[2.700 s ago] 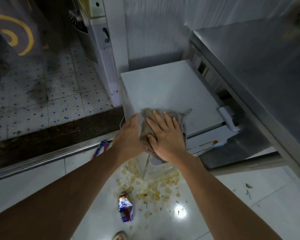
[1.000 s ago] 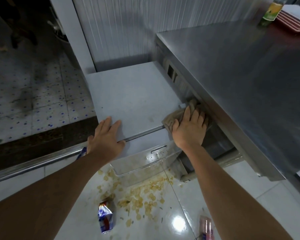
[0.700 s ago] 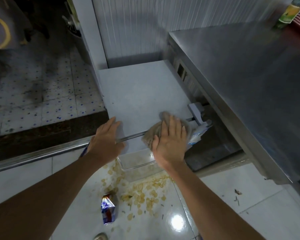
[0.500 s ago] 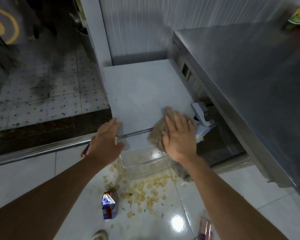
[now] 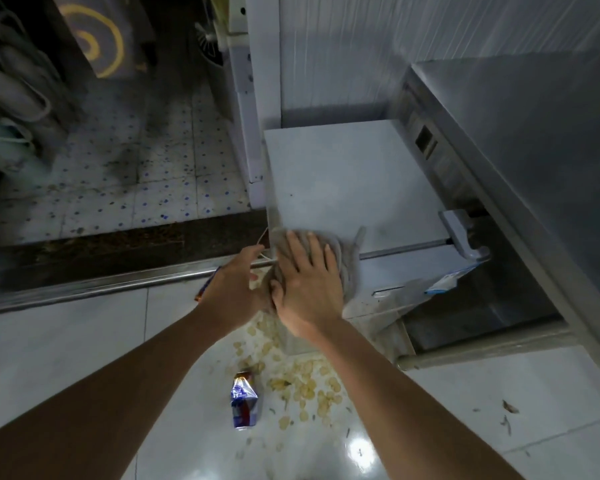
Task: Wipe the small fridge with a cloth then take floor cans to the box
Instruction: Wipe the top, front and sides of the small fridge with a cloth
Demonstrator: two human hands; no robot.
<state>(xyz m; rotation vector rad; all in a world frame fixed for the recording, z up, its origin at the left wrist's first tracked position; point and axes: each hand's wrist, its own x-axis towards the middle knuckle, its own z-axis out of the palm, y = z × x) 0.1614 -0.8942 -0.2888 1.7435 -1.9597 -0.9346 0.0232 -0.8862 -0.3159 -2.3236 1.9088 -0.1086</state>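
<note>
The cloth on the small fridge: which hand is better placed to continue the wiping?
The right hand. Its fingers lie flat on the cloth at the front left corner of the small fridge. The left hand is beside that corner, off the cloth.

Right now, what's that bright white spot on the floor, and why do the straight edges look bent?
Head view: the white spot is glare, a light mirrored in the glossy floor tile. The wide-angle lens bows the steel counter and door rail. The dark tiled area on the left is dim and soft. The right hand on the cloth looks fairly sharp.
</note>
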